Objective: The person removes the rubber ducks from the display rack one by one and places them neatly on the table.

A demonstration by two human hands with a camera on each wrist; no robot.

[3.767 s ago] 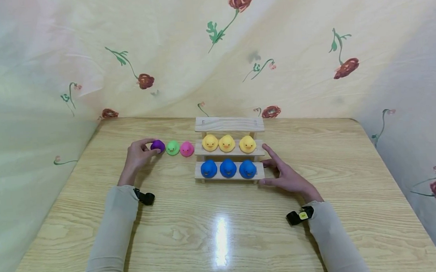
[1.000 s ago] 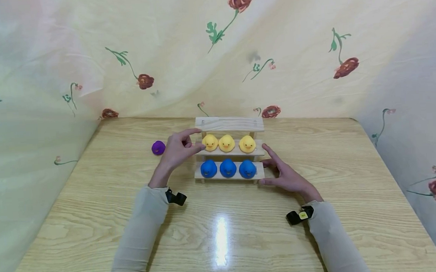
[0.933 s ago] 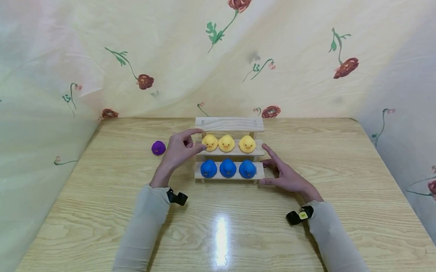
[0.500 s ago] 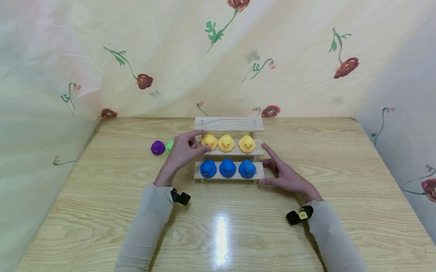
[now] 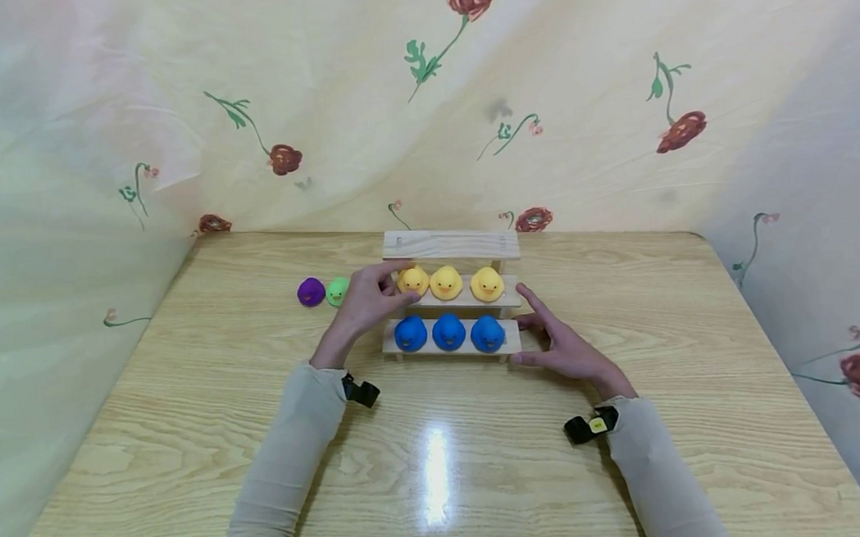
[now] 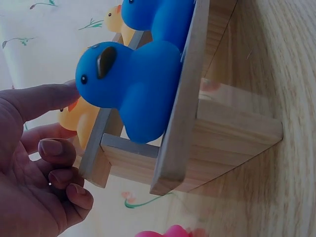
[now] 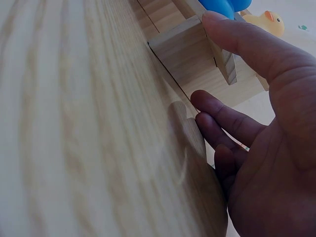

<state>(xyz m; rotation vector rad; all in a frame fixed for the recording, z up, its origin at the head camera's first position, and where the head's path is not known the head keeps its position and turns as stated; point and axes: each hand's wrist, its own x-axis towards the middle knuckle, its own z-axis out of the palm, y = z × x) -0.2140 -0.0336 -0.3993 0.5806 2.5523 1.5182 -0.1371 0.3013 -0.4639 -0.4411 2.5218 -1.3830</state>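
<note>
Partly, the left hand (image 5: 367, 299) hides a yellow duck (image 5: 414, 283).

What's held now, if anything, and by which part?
The leftmost yellow duck: the left hand appears to pinch it, thumb at its front, index finger behind. The right hand rests against the wooden rack's right end.

Glare streaks the table (image 5: 524, 476); wrist views look dim.
</note>
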